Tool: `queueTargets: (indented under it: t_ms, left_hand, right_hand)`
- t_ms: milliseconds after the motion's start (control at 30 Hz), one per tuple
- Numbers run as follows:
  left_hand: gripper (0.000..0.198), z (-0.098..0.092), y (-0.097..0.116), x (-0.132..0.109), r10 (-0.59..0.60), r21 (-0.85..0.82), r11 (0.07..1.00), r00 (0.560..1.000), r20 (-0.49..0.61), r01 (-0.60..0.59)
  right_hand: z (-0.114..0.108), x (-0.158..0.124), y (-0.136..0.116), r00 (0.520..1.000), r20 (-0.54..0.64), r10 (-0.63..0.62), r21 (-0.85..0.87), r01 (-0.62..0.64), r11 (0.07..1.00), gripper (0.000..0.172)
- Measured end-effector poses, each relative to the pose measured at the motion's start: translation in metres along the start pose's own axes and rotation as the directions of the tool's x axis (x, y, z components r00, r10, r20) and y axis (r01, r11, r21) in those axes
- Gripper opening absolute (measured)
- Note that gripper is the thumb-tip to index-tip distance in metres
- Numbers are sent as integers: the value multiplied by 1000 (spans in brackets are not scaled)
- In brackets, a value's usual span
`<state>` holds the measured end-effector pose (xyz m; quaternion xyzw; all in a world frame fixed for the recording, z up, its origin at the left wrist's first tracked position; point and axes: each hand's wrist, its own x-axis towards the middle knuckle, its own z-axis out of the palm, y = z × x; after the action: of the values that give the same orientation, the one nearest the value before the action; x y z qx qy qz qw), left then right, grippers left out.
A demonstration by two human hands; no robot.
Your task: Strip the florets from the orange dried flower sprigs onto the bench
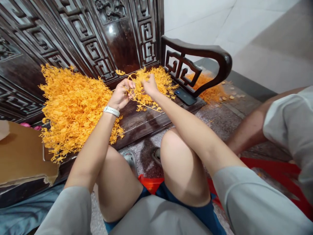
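Observation:
My left hand (122, 94), with a white band on its wrist, is closed in a pinch on a yellow flower sprig (133, 76) with thin curling stems. Close beside it, my right hand (149, 86) has its fingers bent together at the same sprig; they are slightly blurred and partly turned away. Both hands are above the dark wooden bench seat (139, 121). To the left lies a large heap of yellow flower sprigs (75, 107). A smaller pile of yellow sprigs (162, 79) lies behind and right of my right hand, with a loose stem reaching forward.
A dark phone (186, 96) lies by the curved wooden armrest (207, 52). Orange-yellow pieces (210, 86) are heaped on the floor beyond it. At left is a torn cardboard box (24, 153). Another person's arm (251, 120) reaches down at right, near red material (271, 166).

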<state>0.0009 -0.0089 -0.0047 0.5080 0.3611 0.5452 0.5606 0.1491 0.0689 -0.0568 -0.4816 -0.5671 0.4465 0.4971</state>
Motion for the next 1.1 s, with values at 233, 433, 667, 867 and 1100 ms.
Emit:
queueTargets:
  t_ms: [233,433,667,867,1100]
  left_hand:
    - [42,0,3,-4,-97,-285,953,995,28,101]
    - [35,5,-2,-4,-186,-203,957,976,116,206]
    - [27,-7,14,-12,-185,-211,956,976,112,205]
    - [21,-27,11,-12,-244,-105,960,958,152,261]
    - [11,-31,1,-4,-258,-20,963,944,204,268]
  right_hand:
    - [5,-18,-25,950,-28,311,275,-292,916,32]
    - [-1,-12,-24,913,-106,393,395,-324,860,24]
    - [-56,-2,2,810,-302,503,476,-329,816,9]
    - [-70,-2,-9,949,-169,268,411,-179,894,17]
    - [-49,-26,-33,969,204,137,338,-201,919,58]
